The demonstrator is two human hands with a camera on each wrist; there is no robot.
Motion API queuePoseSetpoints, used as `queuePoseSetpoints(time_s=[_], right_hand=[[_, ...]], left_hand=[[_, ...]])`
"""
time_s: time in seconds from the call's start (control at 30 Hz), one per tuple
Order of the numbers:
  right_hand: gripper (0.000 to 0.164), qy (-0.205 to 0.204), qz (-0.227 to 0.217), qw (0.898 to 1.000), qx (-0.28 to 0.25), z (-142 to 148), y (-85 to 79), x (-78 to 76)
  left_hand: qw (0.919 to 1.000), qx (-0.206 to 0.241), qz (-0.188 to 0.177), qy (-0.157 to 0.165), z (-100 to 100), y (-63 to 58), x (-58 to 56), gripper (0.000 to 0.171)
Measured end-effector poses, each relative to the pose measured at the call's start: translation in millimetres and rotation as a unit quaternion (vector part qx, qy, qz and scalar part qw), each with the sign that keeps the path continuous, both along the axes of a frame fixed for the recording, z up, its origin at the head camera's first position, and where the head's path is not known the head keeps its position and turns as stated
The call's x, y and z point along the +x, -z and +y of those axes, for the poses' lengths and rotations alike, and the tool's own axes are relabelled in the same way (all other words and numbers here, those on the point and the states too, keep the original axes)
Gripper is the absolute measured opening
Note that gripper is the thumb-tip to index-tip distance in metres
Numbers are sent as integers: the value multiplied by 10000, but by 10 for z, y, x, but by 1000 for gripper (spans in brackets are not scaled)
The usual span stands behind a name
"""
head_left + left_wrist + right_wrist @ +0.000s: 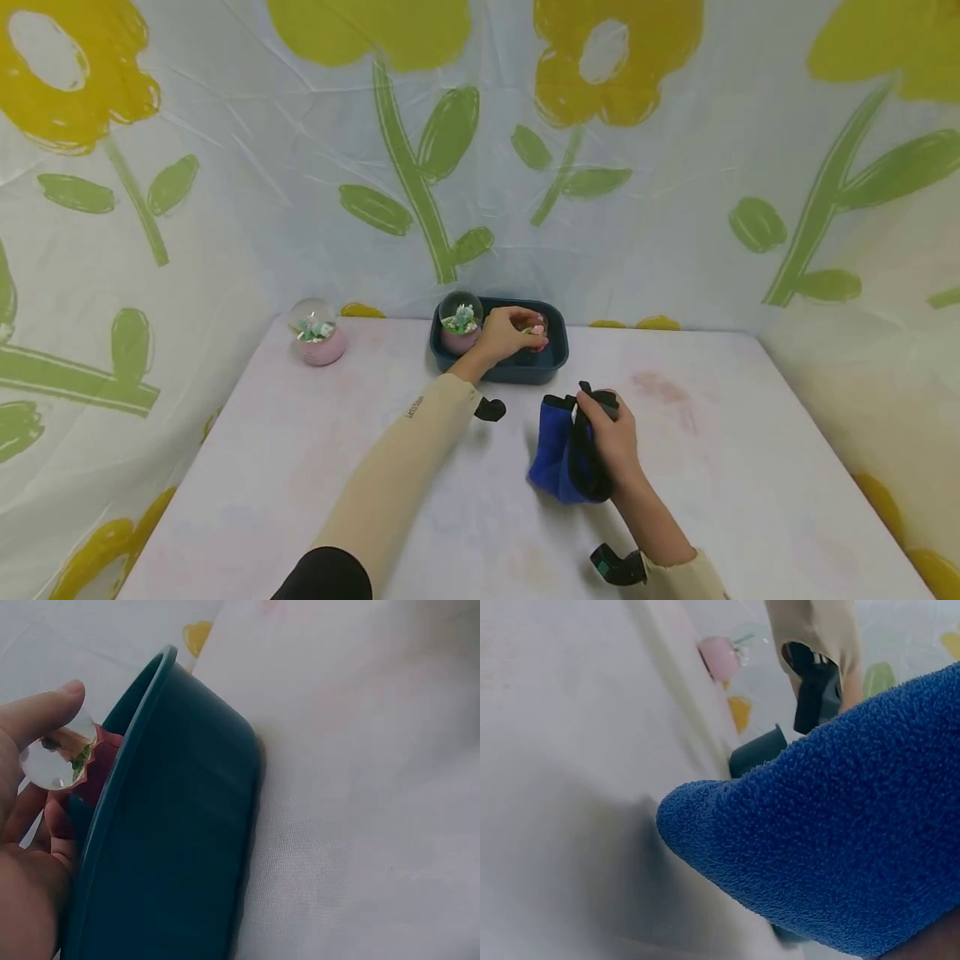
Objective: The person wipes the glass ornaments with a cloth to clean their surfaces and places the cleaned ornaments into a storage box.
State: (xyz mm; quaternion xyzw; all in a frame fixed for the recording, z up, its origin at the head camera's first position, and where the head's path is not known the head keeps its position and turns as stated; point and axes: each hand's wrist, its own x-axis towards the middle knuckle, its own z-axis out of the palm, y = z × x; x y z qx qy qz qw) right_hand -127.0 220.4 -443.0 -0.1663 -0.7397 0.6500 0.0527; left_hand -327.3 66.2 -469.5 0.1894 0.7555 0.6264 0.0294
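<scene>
My left hand [504,335] reaches over the teal tray [517,375] and grips a small snow globe [56,761] with a dark red base. In the left wrist view, thumb and fingers close around the glass, and the base sits just inside the tray's rim. A second snow globe [459,335], with a pink base, stands in the tray's left end. My right hand [615,437] holds a blue terry cloth item [553,454] with black trim and a black strap. It hangs close over the table; in the right wrist view the cloth hides most of the hand.
Another pink-based snow globe [322,346] stands on the table's back left. The white table [480,517] meets a flower-printed curtain [262,167] behind the tray. Black wrist mounts [618,567] jut from the sleeves.
</scene>
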Motion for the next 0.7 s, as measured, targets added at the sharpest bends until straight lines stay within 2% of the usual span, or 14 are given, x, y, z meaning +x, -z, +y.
queuePoseSetpoints(time_s=[0.07, 0.2, 0.37, 0.57, 0.7], right_hand=[[40, -34, -75, 10000, 30, 1, 13, -5], [37, 51, -52, 10000, -60, 20, 45, -34], [37, -1, -109, 9999, -91, 62, 57, -26], [36, 6, -168, 9998, -60, 91, 45, -35], [37, 119, -210, 9997, -74, 121, 32, -40]], left_hand=[[9997, 71, -233, 63, -2, -23, -4, 42], [9994, -38, -326, 122, 3, -86, 6, 43], [9981, -283, -533, -145, 70, -61, 17, 44], [9952, -500, -676, -497, 158, -28, -22, 46], [9930, -658, -823, -541, 213, -54, -31, 49]])
